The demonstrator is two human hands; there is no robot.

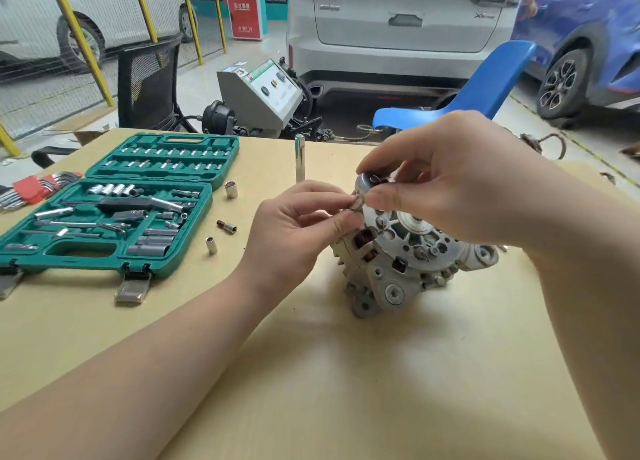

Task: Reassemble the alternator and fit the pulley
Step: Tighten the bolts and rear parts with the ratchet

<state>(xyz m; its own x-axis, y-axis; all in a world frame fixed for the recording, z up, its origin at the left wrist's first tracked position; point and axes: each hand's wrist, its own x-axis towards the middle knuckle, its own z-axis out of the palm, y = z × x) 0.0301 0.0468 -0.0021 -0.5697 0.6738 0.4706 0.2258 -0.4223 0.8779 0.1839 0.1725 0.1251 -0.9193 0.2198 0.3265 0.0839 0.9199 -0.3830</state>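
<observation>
A grey aluminium alternator (398,265) stands on the tan table (311,373), its vented end face tilted up toward me, copper windings showing through the slots. My right hand (450,179) reaches over its top and pinches a round shiny ratchet head (364,182) at the housing's upper left edge. My left hand (304,217) sits just left of the alternator, thumb and forefinger closed on a small metal piece (355,204) under that tool. What the piece is cannot be made out. No pulley is visible.
An open green socket set case (114,213) lies at the left with red hex keys (31,189) beside it. Loose sockets (231,189) (211,245), a small bit (227,226) and an upright chrome extension bar (300,158) stand between case and alternator. Chairs, a machine and cars are behind.
</observation>
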